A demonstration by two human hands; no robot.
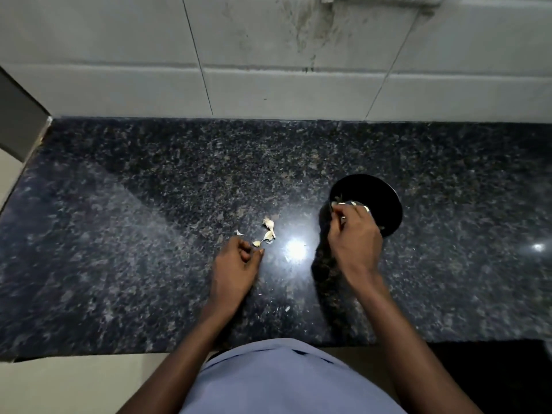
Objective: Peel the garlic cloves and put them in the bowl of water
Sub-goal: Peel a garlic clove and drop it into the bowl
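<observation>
Blue shirt (286, 380) is filling the near edge, and beyond it the dark granite counter (149, 234) is stretching to the tiled wall (268, 55). Right hand (355, 237) is hovering over the black bowl (379, 198), fingers curled (whether pinching a clove, I cannot tell). Left hand (236, 267) is resting loosely curled, holding nothing, beside the garlic cloves (268, 231).

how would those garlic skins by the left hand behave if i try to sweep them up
The garlic skins look thin and curled, so probably very light and apt to scatter. The granite counter is glossy, so they'd likely slide easily.
</observation>
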